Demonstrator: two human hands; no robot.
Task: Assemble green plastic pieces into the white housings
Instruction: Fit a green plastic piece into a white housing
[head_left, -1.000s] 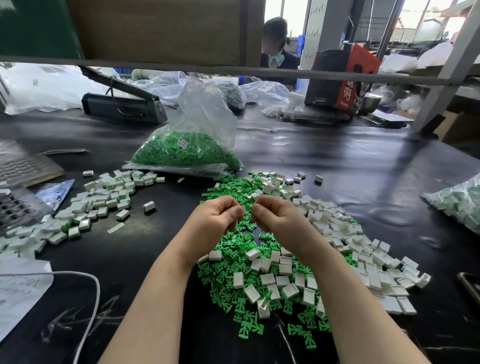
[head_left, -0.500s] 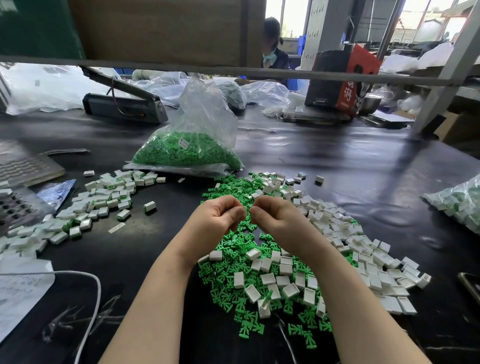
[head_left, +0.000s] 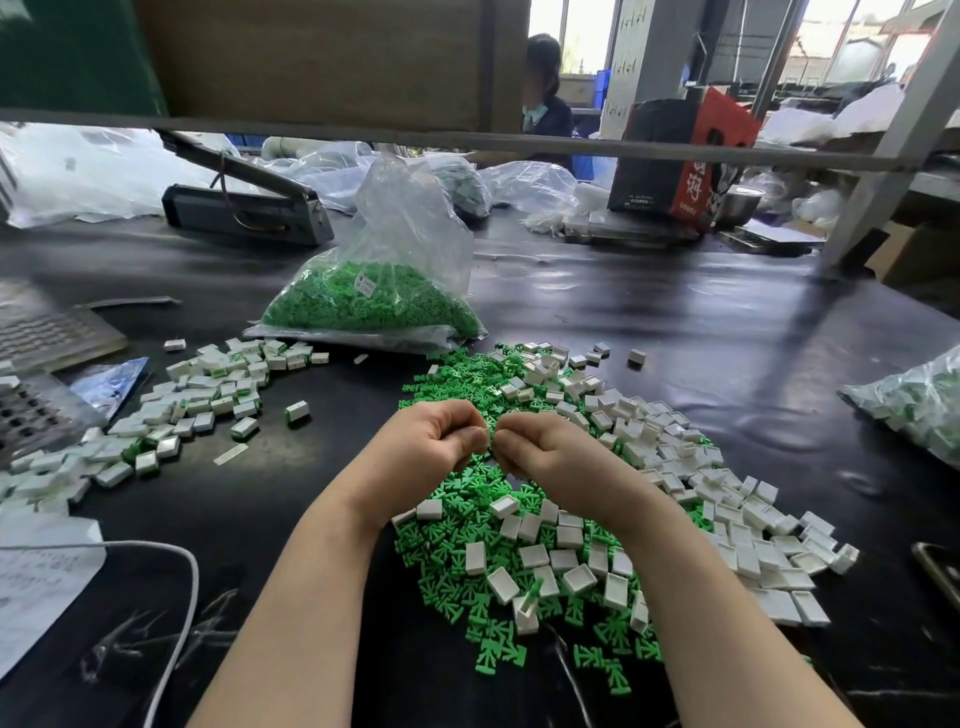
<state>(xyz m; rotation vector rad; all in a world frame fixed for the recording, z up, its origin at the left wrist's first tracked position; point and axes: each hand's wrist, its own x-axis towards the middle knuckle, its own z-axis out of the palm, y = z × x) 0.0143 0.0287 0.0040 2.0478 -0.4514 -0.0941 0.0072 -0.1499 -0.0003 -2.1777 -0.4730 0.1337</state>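
My left hand (head_left: 431, 447) and my right hand (head_left: 550, 457) are curled knuckle to knuckle over the middle of the black table. Between their fingertips shows only a sliver of a small white piece (head_left: 488, 433); the fingers hide what each hand holds. Under them lies a pile of loose green plastic pieces (head_left: 452, 551) mixed with empty white housings (head_left: 675, 467) that spread to the right. At the left sits a heap of white housings with green showing at their ends (head_left: 208, 405).
A clear bag of green pieces (head_left: 374, 306) stands behind the pile. Another bag of parts (head_left: 914, 405) lies at the right edge. A grey heat sealer (head_left: 244, 208), a white cable (head_left: 176, 587), papers (head_left: 36, 577) and perforated trays (head_left: 36, 332) are at the left. A person sits beyond the table.
Both hands have stayed over the pile and closed in on each other a little; their fingertips now meet.
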